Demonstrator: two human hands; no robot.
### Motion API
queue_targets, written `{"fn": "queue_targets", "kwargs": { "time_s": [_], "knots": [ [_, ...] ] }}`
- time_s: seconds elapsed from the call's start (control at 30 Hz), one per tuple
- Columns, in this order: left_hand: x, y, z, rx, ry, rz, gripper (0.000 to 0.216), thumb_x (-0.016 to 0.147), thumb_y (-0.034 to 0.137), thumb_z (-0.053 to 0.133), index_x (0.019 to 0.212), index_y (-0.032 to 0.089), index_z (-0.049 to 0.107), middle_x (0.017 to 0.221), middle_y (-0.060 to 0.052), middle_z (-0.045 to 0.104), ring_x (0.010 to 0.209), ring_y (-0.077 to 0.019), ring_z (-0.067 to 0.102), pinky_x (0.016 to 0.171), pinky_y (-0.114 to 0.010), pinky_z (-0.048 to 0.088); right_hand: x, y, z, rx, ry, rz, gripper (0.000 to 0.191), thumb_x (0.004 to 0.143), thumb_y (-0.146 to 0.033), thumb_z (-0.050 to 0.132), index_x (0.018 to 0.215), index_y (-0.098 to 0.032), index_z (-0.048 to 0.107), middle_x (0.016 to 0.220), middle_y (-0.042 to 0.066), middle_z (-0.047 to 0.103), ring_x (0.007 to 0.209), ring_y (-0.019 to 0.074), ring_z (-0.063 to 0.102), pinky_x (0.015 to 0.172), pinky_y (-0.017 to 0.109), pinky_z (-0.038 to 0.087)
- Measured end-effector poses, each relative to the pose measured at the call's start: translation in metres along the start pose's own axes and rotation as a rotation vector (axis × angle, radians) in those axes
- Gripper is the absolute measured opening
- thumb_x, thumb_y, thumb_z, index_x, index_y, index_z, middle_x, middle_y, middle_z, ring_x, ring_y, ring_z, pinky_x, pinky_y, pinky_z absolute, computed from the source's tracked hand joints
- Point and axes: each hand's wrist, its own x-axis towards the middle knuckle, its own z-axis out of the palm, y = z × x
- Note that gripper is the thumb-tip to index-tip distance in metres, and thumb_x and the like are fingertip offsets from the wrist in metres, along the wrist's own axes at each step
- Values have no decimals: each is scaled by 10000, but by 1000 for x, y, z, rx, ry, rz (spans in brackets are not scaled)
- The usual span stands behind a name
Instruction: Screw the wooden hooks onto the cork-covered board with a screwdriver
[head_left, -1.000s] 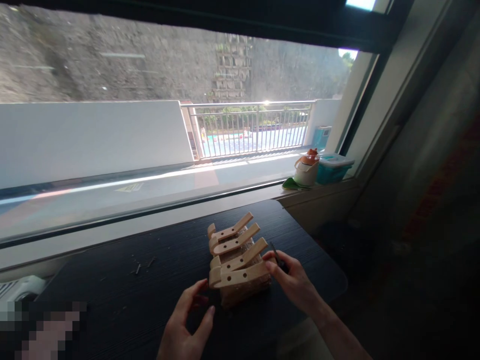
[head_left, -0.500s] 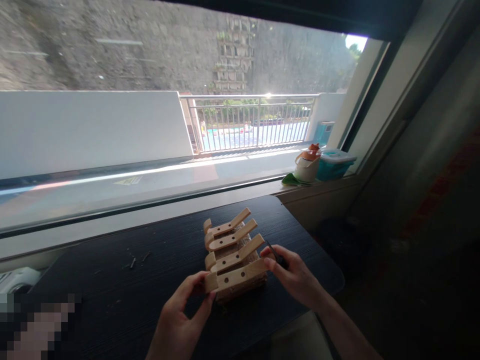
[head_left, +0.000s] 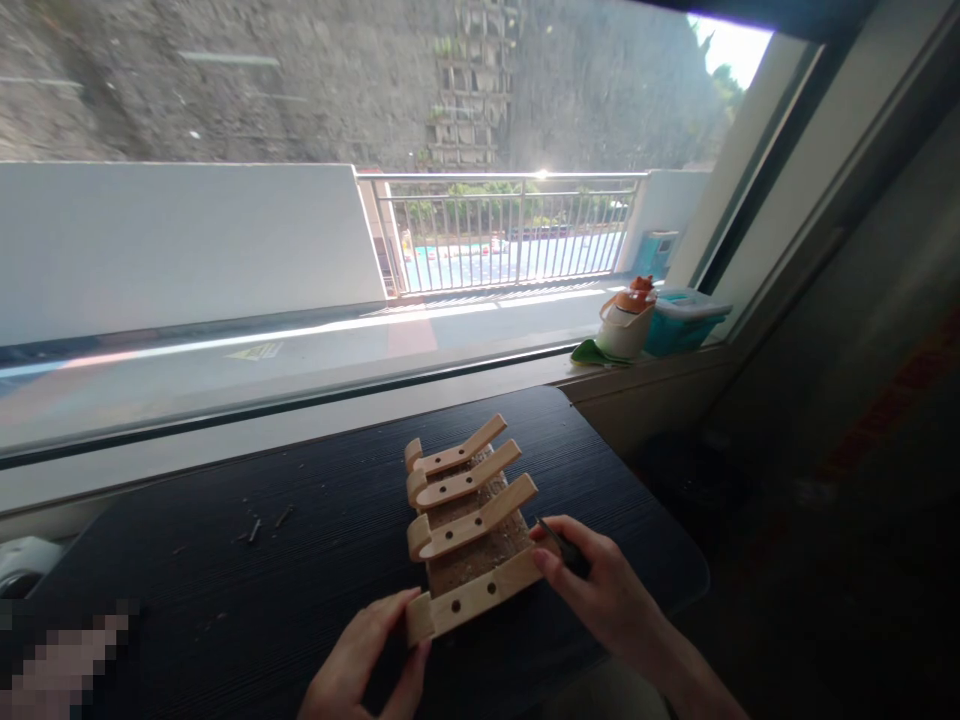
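Observation:
A brown board (head_left: 472, 555) lies on a black table (head_left: 225, 590), with three wooden hooks (head_left: 461, 480) resting across it. A fourth wooden hook (head_left: 472, 598) sits at the near end of the board. My left hand (head_left: 367, 665) pinches the left, curled end of this near hook. Against the hook's right end rests my right hand (head_left: 600, 590), closed around a thin dark tool (head_left: 561, 545).
Small dark screws (head_left: 259, 525) lie scattered on the table to the left. A white pot with an orange lid (head_left: 626, 325) and a teal box (head_left: 686, 320) stand on the window sill at the back right. The table's right edge is close to my right hand.
The nearest hook has come away from the others toward me, held at both ends, and more of the board shows. My left hand went from open to pinching the hook.

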Motion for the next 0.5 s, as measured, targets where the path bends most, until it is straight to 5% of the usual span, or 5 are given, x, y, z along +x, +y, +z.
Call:
{"fn": "queue_targets", "kwargs": {
  "time_s": [0.5],
  "knots": [
    [8, -9, 0, -102, -118, -69, 310, 755, 330, 647, 1058, 277, 615, 993, 16, 708, 872, -135, 679, 789, -161, 530, 10, 2, 18, 67, 71, 59, 178, 830, -333, 470, 812, -180, 560, 616, -38, 465, 559, 96, 414, 536, 204, 365]
  ]
}}
